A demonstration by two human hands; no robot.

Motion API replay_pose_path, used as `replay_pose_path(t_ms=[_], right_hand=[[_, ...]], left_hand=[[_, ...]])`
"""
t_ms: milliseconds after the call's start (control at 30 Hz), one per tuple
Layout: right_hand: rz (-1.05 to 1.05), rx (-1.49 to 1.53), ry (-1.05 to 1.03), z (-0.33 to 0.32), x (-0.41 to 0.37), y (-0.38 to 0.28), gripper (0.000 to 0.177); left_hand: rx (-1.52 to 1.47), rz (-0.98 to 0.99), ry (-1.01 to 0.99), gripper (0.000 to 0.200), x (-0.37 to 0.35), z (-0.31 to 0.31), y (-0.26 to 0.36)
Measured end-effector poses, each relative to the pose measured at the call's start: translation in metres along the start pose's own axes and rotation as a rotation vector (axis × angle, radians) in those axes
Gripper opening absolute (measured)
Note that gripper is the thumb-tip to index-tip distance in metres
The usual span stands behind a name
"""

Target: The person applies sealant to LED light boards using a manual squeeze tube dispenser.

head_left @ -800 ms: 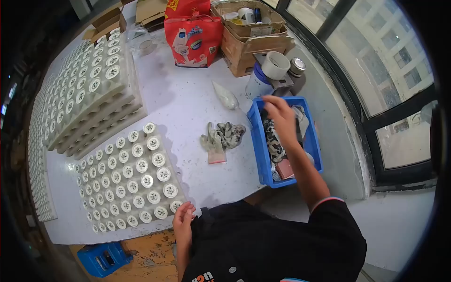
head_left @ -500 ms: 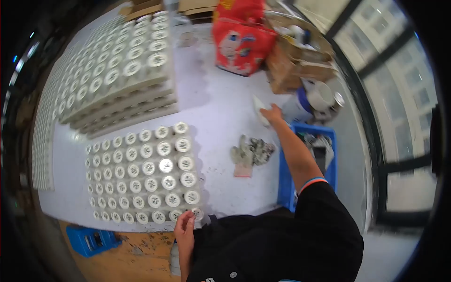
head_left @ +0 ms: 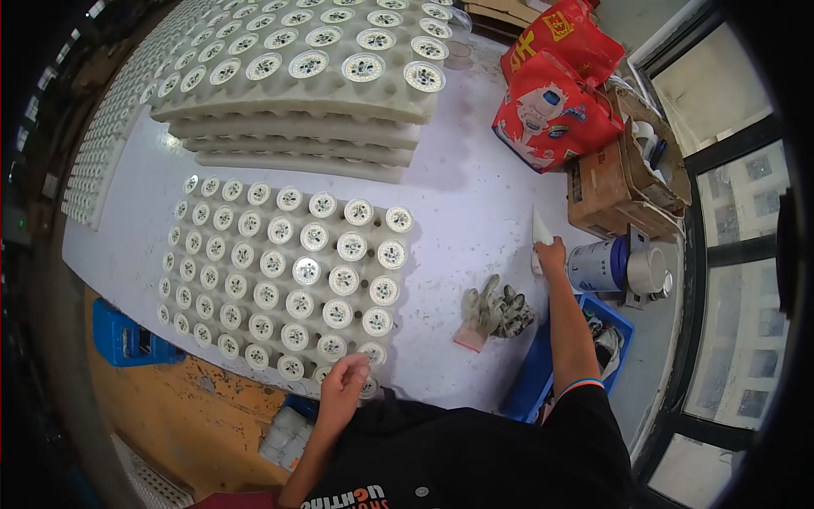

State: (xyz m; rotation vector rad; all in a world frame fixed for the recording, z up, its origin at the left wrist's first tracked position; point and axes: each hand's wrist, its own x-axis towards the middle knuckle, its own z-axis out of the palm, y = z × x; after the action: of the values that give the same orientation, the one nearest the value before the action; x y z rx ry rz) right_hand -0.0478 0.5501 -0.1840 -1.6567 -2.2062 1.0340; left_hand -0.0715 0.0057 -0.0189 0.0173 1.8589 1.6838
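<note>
My right hand (head_left: pixel 551 254) is closed around a white pointed tube (head_left: pixel 541 231), beside a white and blue tub (head_left: pixel 598 265). My left hand (head_left: pixel 345 379) rests over the near right corner of a foam tray (head_left: pixel 324 284); its fingers are bent together at the round white lamp pieces, and anything between them is too small to tell. Rows of round pieces with small parts on their faces stand in the tray. Grey-white gloves (head_left: pixel 493 311) lie between the tray and my right hand.
Stacked foam trays (head_left: pixel 288 110) with more round pieces stand at the back left. A red bag (head_left: pixel 555 110) and an open cardboard box (head_left: pixel 610 191) are at the back right. A blue bin (head_left: pixel 530 373) sits beside my right arm, and a blue stool (head_left: pixel 127 335) stands lower left.
The whole view has shifted and turned. My right hand has closed on the white tube, which now stands more upright. My left hand remains near the tray's corner.
</note>
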Motion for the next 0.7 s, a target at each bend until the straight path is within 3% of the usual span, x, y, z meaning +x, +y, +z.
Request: replay_pose_path(t_ms=[67,167,300,400,500,600,700], right_hand=[[0.128,0.393,-0.177,-0.008,0.002,0.002,0.051],[0.094,0.708,-0.230,-0.029,-0.045,-0.050,0.042],[-0.149,0.964,-0.254,-0.054,-0.127,-0.119,0.038],[-0.301,1.173,-0.298,-0.067,-0.222,-0.157,0.042],[-0.305,1.351,-0.414,-0.057,-0.306,-0.162,0.055],[-0.283,1.289,-0.517,-0.045,-0.370,-0.160,0.070],[-0.401,1.268,-0.792,-0.057,-0.396,-0.160,0.084]], left_hand=[[0.003,0.019,-0.015,0.027,0.000,0.002,0.000],[0.063,0.050,-0.072,0.027,0.001,0.011,0.003],[0.202,0.128,-0.210,0.028,0.002,0.033,0.022],[0.236,0.304,-0.312,0.037,0.004,0.055,0.033],[0.247,0.633,-0.153,0.050,-0.001,0.083,0.051],[-0.033,0.501,-0.195,0.058,-0.012,0.092,0.049],[-0.042,0.255,-0.241,0.055,-0.035,0.071,0.050]])
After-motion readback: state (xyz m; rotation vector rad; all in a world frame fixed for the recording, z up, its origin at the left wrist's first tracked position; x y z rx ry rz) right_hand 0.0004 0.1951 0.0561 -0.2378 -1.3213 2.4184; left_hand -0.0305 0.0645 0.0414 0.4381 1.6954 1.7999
